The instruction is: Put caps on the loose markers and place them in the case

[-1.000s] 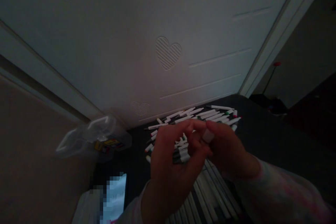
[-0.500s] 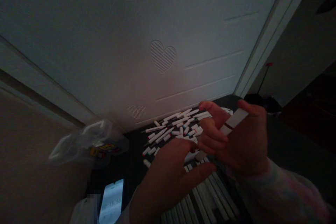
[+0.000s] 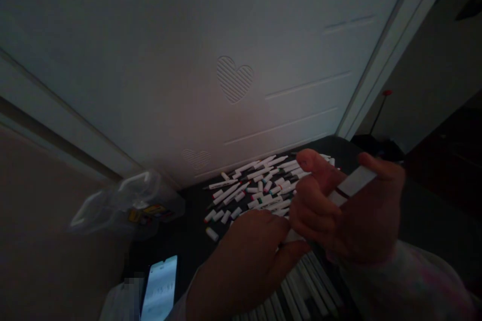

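Note:
A white marker [image 3: 357, 181] with a dark band lies slantwise across my right hand [image 3: 363, 225], whose curled fingers hold it. At the marker's lower end, the thumb and fingers of my left hand [image 3: 246, 253] are closed on it. Just beyond both hands, many loose white pens and short caps with coloured ends [image 3: 259, 186] are scattered over a dark tabletop [image 3: 188, 248]. Below my hands, a row of white markers [image 3: 297, 286] lies side by side, partly covered by my left hand and forearm.
A clear plastic case [image 3: 131, 205] with a colourful label stands at the left. A lit phone [image 3: 160, 286] lies near the front left. Behind the table rises a white panel [image 3: 169, 60] with embossed hearts. A thin red-tipped stick [image 3: 380, 110] stands at the right.
My right hand has shifted right and slightly down with the marker. My left thumb and fingers, apart before, have closed on the marker's lower end. More loose pens now show between the hands and the panel.

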A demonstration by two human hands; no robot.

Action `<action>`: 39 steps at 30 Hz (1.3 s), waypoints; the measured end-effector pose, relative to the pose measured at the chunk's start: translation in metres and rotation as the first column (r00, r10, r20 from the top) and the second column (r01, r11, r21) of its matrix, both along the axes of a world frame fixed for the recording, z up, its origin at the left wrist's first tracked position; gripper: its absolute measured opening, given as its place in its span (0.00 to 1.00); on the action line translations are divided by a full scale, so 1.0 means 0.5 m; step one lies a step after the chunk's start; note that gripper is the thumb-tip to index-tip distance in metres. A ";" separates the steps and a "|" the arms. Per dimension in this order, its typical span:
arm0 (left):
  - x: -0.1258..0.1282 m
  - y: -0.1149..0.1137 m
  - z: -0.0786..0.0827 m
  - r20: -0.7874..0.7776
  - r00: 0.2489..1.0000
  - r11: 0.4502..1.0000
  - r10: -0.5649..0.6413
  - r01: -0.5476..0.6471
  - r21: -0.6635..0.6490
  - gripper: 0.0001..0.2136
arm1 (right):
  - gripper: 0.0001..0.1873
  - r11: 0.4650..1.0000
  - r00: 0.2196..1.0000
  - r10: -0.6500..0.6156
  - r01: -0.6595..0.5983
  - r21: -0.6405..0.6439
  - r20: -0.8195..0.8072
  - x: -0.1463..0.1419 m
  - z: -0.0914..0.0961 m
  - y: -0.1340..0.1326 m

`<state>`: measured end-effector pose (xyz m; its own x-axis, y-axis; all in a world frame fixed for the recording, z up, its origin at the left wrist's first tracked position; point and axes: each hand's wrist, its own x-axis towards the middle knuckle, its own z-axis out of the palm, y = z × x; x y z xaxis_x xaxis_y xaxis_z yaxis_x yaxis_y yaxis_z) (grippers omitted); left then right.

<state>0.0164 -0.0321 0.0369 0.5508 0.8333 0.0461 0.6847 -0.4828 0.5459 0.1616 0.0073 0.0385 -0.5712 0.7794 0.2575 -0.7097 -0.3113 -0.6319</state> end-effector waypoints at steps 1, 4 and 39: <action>0.000 0.000 0.000 -0.006 1.000 1.000 0.001 -0.001 0.005 0.12 | 0.21 1.000 1.000 -0.005 0.005 -0.001 0.012 0.001 0.001 -0.001; 0.002 -0.001 0.001 -0.016 1.000 1.000 -0.006 0.007 0.020 0.12 | 0.23 0.999 0.997 -0.037 0.038 -0.012 0.072 0.002 0.005 -0.005; -0.001 -0.006 0.006 0.140 0.990 0.999 0.010 -0.017 0.049 0.13 | 0.23 0.982 0.961 0.182 -0.169 0.079 -0.209 -0.003 -0.012 0.004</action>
